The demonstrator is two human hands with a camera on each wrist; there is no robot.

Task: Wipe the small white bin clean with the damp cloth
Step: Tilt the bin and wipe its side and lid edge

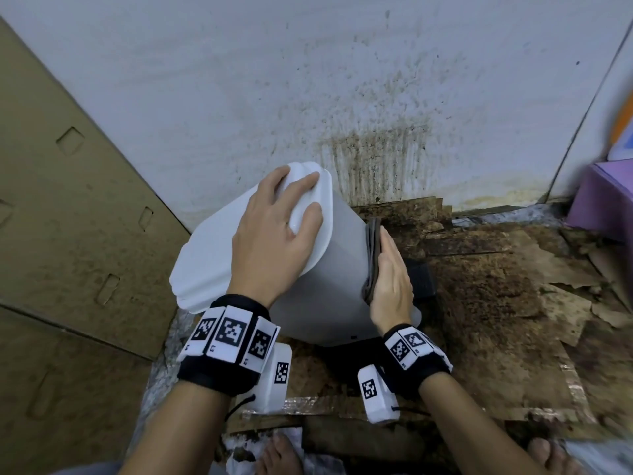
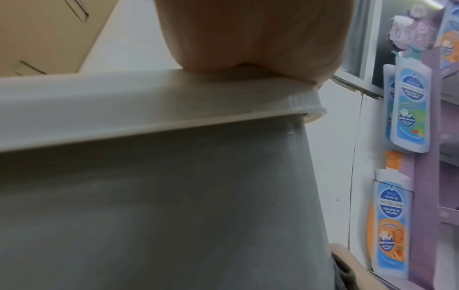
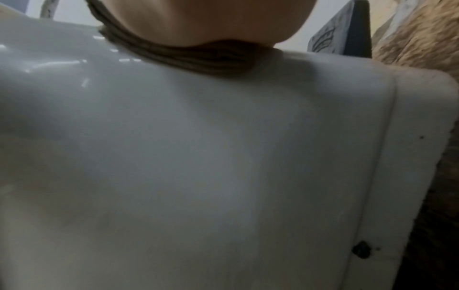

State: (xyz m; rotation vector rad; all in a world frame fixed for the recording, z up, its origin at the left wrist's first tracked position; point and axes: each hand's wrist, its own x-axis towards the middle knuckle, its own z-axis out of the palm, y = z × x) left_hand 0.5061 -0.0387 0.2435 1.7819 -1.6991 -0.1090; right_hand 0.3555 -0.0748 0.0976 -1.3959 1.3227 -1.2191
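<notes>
The small white bin (image 1: 329, 269) stands tilted on the floor by the wall, its lid (image 1: 212, 248) closed. My left hand (image 1: 277, 228) lies spread on the lid with the fingers reaching its far edge. In the left wrist view the palm (image 2: 248, 33) bears on the lid (image 2: 124, 102) above the grey-white wall (image 2: 174, 196). My right hand (image 1: 390, 272) is flat with straight fingers and presses a folded dark cloth (image 1: 372, 241) against the bin's right side. The right wrist view shows the cloth (image 3: 198, 58) squeezed between palm (image 3: 198, 19) and bin (image 3: 198, 157).
Brown cardboard sheets (image 1: 68, 200) lean at the left. The white wall (image 1: 376, 132) behind is stained brown. Dirty torn cardboard (image 1: 496, 286) covers the floor to the right. A purple shelf (image 1: 603, 200) with soap bottles (image 2: 407, 109) stands far right. A bare foot (image 1: 281, 454) is below.
</notes>
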